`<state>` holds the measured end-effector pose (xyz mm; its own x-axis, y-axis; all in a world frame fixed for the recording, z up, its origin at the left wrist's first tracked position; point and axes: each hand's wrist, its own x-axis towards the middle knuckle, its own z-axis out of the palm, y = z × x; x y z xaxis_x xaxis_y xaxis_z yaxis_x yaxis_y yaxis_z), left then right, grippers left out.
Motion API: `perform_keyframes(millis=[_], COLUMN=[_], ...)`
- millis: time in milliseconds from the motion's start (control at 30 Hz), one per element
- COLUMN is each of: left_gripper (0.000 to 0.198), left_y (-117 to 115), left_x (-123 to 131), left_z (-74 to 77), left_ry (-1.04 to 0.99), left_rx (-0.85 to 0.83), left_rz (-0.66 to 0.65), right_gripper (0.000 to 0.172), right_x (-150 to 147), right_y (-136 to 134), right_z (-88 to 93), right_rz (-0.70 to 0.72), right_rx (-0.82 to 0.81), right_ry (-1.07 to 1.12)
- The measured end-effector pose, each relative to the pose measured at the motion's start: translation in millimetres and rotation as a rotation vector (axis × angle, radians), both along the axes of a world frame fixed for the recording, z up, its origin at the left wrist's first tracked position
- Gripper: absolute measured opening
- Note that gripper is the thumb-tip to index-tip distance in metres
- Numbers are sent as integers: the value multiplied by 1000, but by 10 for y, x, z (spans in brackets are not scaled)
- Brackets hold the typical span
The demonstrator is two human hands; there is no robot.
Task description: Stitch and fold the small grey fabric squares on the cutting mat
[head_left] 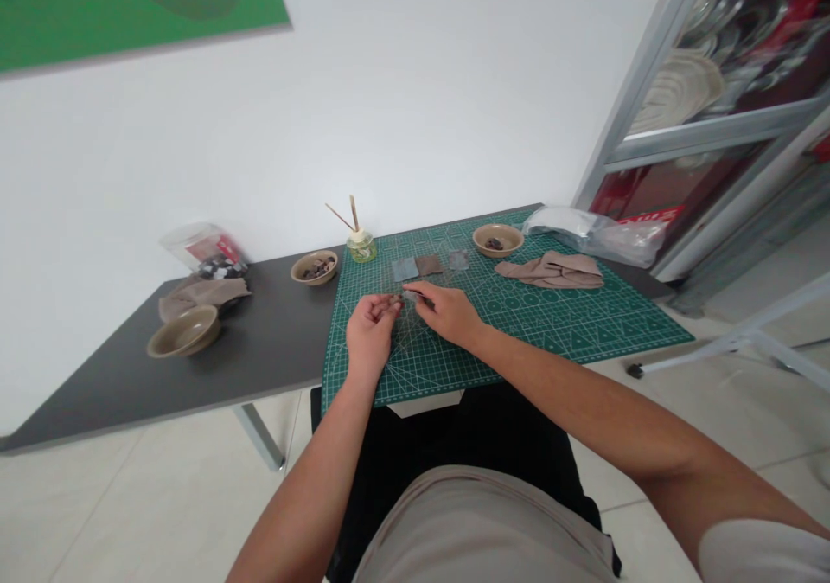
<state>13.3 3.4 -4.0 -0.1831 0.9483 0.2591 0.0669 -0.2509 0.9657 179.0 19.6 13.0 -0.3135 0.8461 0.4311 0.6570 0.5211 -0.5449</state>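
a small dark piece (397,300), too small to identify, is pinched between the closed fingertips of the left hand (369,330) and the right hand (449,311), just above the green gridded cutting mat (551,323). three small flat fabric squares (429,264) are laid out just beyond. the folded beige cloth (551,270) looks unworked, so much is judged left.

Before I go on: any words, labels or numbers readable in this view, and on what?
Nothing can be read for certain.
Green cutting mat: printed grid marks and numbers, too small.
Plastic jar's red label: blurred.
Red strip at the cabinet: white print, too small.
Green wall board: a shape only, no letters.
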Motion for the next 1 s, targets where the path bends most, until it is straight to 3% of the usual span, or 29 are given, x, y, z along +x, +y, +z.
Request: perform_keyframes(millis=[200, 400, 533, 767, 1000], left_gripper=[15, 21, 23, 2, 5], left_y=[22, 59, 30, -32, -52], left_x=[-26, -73, -55, -3, 1], left_z=[12, -47, -7, 105, 110], left_ry=[201, 127, 121, 288, 285], left_rx=[44, 5, -17, -4, 12], left_rz=[116, 111, 81, 129, 159], right_gripper=[41, 40, 40, 41, 43], right_x=[-57, -155, -150, -141, -143], right_y=[5, 37, 38, 105, 94], right_z=[124, -6, -69, -147, -168], right_rz=[-17, 69, 70, 182, 239], right_rx=[47, 101, 120, 278, 358], right_ry=[-90, -131, -125, -103, -208])
